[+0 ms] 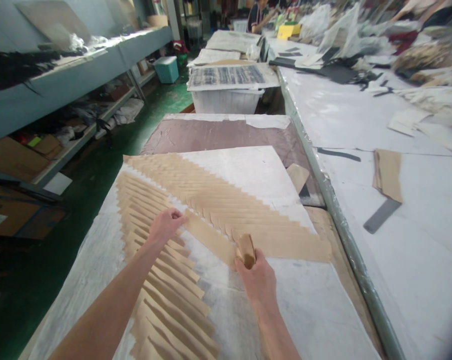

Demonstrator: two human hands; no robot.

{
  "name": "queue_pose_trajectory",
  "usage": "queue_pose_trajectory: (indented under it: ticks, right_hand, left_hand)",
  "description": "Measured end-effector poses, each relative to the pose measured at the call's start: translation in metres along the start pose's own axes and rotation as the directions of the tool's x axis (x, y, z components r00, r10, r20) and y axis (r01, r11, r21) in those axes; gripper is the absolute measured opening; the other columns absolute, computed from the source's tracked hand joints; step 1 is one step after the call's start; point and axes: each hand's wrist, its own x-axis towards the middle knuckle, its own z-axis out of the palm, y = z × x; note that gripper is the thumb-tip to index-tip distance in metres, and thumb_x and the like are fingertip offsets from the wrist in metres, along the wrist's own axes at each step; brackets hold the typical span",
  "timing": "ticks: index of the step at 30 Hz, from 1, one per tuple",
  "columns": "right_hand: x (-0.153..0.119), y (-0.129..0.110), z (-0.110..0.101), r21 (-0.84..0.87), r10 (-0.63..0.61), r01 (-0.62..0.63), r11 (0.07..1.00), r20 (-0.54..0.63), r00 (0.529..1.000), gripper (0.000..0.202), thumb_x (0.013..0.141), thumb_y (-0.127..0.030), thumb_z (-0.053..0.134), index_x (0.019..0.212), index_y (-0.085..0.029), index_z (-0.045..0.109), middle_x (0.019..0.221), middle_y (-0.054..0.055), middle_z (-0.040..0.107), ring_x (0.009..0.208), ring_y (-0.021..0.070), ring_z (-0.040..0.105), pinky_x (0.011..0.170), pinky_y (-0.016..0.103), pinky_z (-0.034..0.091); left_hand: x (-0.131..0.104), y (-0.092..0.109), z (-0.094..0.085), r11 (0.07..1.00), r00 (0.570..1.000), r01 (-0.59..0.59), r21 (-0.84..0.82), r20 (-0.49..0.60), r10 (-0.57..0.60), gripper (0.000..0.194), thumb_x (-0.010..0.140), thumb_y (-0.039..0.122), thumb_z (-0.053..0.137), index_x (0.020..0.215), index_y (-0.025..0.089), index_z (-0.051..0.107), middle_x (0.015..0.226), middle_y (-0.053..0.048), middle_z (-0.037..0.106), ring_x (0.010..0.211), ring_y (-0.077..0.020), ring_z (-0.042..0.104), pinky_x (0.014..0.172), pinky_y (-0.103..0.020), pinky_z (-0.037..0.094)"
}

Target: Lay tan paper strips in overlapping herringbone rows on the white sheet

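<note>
A flat tan strip (209,237), of fabric or thin leather I cannot tell which, stretches between my two hands just above a white sheet (226,305). My left hand (166,225) pinches its far left end. My right hand (259,277) is closed around a curled bundle of tan strips (247,250), close to the strip's near end. Beyond lies a stepped row of overlapping tan strips (218,190), running diagonally across the sheet. Under and beside my left forearm is another overlapping row (173,300), its strips rippled and lifted at the edges.
A raised rail (333,200) divides my board from the white table on the right, where a folded tan stack (388,172) and a grey strip (382,215) lie. Ahead stands a white bin (226,101). Shelving (79,75) runs along the left. A person (256,17) is in the background.
</note>
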Motion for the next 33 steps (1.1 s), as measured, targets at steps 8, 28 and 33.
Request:
queue_pose_trajectory:
  ticks: [8, 28, 33]
  right_hand:
    - [-0.009, 0.006, -0.019, 0.028, -0.028, 0.029, 0.999, -0.024, 0.999, 0.030, 0.076, -0.021, 0.054, 0.106, -0.019, 0.055, 0.096, 0.008, 0.066, 0.083, 0.0212, 0.062, 0.065, 0.026, 0.038]
    - [-0.057, 0.009, -0.030, 0.793, -0.162, -0.487, 0.367, 0.570, 0.806, 0.042, 0.078, -0.053, 0.065, 0.087, -0.012, 0.067, 0.070, 0.006, 0.063, 0.056, 0.0117, 0.053, 0.057, 0.023, 0.041]
    - [-0.052, 0.010, -0.027, 0.803, -0.132, -0.513, 0.302, 0.568, 0.812, 0.040, 0.075, -0.049, 0.070, 0.090, -0.012, 0.067, 0.078, 0.007, 0.065, 0.056, 0.0106, 0.053, 0.055, 0.023, 0.042]
  left_hand:
    - [-0.007, 0.008, 0.000, 0.988, 0.993, -0.005, 0.153, -0.118, 0.023, 0.036, 0.071, 0.044, 0.064, 0.097, 0.022, 0.050, 0.076, 0.002, 0.058, 0.070, -0.0177, 0.055, 0.061, -0.026, 0.033]
    - [-0.163, 0.089, 0.054, 0.543, 0.786, 0.397, -0.740, 0.579, 0.215, 0.021, 0.077, 0.041, 0.062, 0.073, 0.023, 0.051, 0.042, 0.009, 0.040, 0.031, -0.0140, 0.046, 0.032, -0.027, 0.040]
    - [-0.155, 0.086, 0.044, 0.592, 0.739, 0.377, -0.712, 0.617, 0.272, 0.029, 0.080, 0.046, 0.055, 0.065, 0.023, 0.047, 0.051, 0.006, 0.044, 0.043, -0.0137, 0.052, 0.045, -0.028, 0.045]
